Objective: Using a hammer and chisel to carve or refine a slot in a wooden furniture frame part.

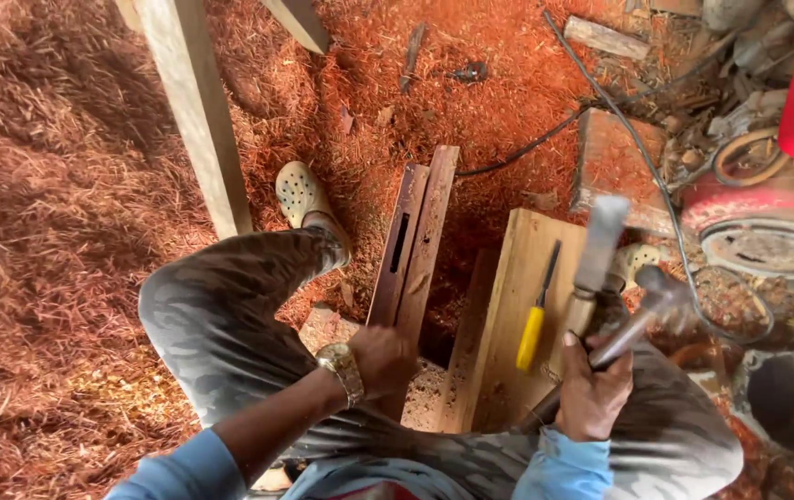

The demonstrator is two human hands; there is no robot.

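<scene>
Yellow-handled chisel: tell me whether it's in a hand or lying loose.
Lying loose. The yellow-handled chisel rests flat on the light board, untouched; the right hand beside it grips a hammer and another tool.

The left hand (383,359) reached forward and down, palm down, fingers curled closed; its forearm was bare, a light blue sleeve pushed up near the elbow. The right hand (591,389) was raised slightly, closed in a fist, thumb uppermost, its wrist emerging from a light blue cuff.
</scene>
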